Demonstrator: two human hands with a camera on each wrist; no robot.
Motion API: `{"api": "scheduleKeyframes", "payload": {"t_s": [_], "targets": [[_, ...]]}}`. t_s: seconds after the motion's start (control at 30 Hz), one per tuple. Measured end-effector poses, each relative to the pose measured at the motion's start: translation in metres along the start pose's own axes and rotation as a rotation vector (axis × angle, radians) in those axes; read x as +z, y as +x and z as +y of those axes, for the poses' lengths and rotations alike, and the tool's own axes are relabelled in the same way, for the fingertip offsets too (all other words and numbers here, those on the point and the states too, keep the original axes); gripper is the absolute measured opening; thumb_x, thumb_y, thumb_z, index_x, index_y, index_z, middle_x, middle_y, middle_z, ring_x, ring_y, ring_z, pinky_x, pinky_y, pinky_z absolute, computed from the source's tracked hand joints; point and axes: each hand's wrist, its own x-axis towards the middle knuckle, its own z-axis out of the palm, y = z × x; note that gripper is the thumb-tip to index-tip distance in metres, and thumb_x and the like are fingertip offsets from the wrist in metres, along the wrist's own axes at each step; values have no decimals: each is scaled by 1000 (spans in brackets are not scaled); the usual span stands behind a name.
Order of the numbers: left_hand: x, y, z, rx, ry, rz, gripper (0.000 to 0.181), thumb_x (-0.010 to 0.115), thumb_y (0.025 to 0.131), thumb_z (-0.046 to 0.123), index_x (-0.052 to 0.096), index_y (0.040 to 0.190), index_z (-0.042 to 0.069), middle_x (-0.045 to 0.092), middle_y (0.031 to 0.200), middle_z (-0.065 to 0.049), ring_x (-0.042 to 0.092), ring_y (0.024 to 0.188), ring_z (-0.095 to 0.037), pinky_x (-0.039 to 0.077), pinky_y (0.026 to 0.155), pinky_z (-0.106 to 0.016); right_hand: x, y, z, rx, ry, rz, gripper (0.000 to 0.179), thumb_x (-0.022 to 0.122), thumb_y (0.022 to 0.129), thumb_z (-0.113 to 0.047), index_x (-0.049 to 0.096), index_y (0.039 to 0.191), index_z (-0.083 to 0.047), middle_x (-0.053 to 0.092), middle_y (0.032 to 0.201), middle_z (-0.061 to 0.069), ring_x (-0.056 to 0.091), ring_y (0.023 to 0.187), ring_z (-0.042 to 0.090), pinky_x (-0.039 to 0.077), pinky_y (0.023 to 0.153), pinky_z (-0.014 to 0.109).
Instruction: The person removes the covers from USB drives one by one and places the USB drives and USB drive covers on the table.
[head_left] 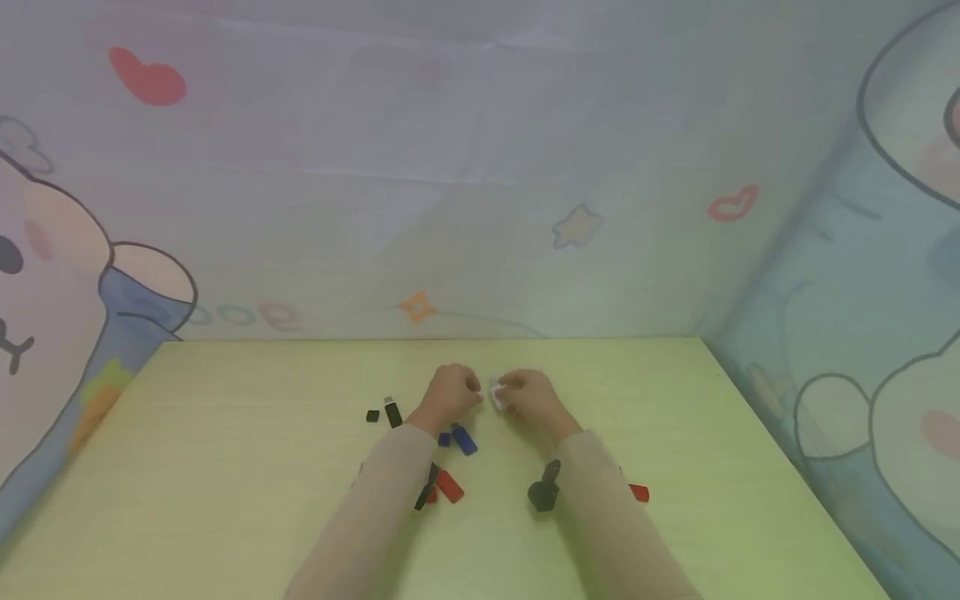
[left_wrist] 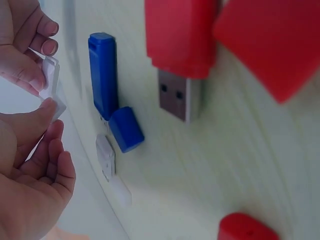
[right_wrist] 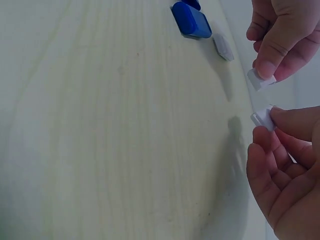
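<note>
Between thumb and fingertips, my left hand [head_left: 452,392] pinches a small white cap [right_wrist: 260,80]. My right hand [head_left: 531,398] pinches a white USB stick [head_left: 497,395]; its thumb and fingers cover much of the stick. In the right wrist view a narrow gap separates the two white pieces. Both hands are held close together near the far part of the table. A blue USB stick [head_left: 464,440] and its blue cap [head_left: 445,439] lie by the left wrist. Beyond them in the left wrist view is a white piece [left_wrist: 105,156] on the table.
A black USB stick [head_left: 393,412] and a black cap [head_left: 372,416] lie left of my left hand. Nearer me is a red USB stick [head_left: 450,486]. Another red piece [head_left: 639,492] shows beside the right sleeve. The table [head_left: 225,417] meets a printed backdrop [head_left: 480,208].
</note>
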Motion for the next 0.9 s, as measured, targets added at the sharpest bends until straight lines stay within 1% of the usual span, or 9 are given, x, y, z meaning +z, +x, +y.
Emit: {"api": "scheduleKeyframes", "payload": {"t_s": [0.07, 0.17, 0.3, 0.4, 0.5, 0.53, 0.7, 0.9], "targets": [[2, 1, -1, 3, 26, -4, 10, 71, 81, 3, 71, 89, -3, 70, 92, -15, 63, 82, -26, 54, 77, -37, 1, -1, 1, -4, -27, 0, 31, 63, 90, -13, 64, 117, 3, 68, 107, 15, 62, 79, 20, 53, 68, 29], [4, 0, -1, 5, 61, -8, 9, 71, 80, 3, 71, 87, -3, 71, 91, -15, 64, 81, -26, 54, 78, -36, 4, -1, 3, -12, -53, -7, 31, 64, 88, -11, 65, 115, 4, 67, 109, 16, 62, 80, 19, 53, 70, 28], [6, -2, -2, -11, 70, -25, 9, 71, 80, 3, 72, 87, -3, 71, 93, -15, 64, 80, -25, 54, 78, -36, 8, -2, 5, -7, -45, -26, 32, 64, 85, -7, 64, 114, 7, 67, 103, 17, 61, 73, 18, 53, 65, 28], [7, -4, -3, -25, 66, -46, 10, 71, 80, 3, 71, 89, -3, 70, 95, -15, 65, 84, -26, 54, 79, -37, 9, -3, 6, 0, -51, -27, 32, 65, 86, -10, 64, 114, 7, 68, 102, 16, 62, 76, 19, 54, 67, 28], [8, -5, -4, -40, 66, -59, 13, 72, 80, 3, 71, 91, -3, 70, 97, -16, 65, 89, -29, 54, 82, -39, 10, -5, 4, -1, -76, -29, 33, 65, 86, -12, 64, 113, 7, 68, 106, 17, 63, 82, 20, 54, 70, 29], [9, -5, -5, -44, 68, -62, 13, 72, 80, 3, 71, 91, -3, 70, 97, -16, 65, 90, -30, 54, 82, -39, 10, -6, 4, -5, -83, -28, 33, 66, 86, -13, 64, 113, 7, 68, 106, 18, 63, 83, 20, 54, 70, 29], [8, -7, -5, -52, 88, -61, 11, 71, 80, 3, 72, 89, -3, 71, 94, -15, 65, 85, -28, 54, 79, -38, 11, -5, 3, -13, -94, -40, 32, 66, 87, -13, 65, 112, 8, 68, 104, 18, 64, 77, 19, 55, 67, 29], [9, -6, -8, -62, 99, -82, 11, 69, 82, 5, 71, 91, -3, 70, 95, -15, 65, 85, -28, 54, 79, -37, 12, -4, 3, 4, -123, -45, 31, 66, 88, -16, 66, 110, 6, 68, 106, 18, 64, 82, 21, 55, 69, 30]]}}
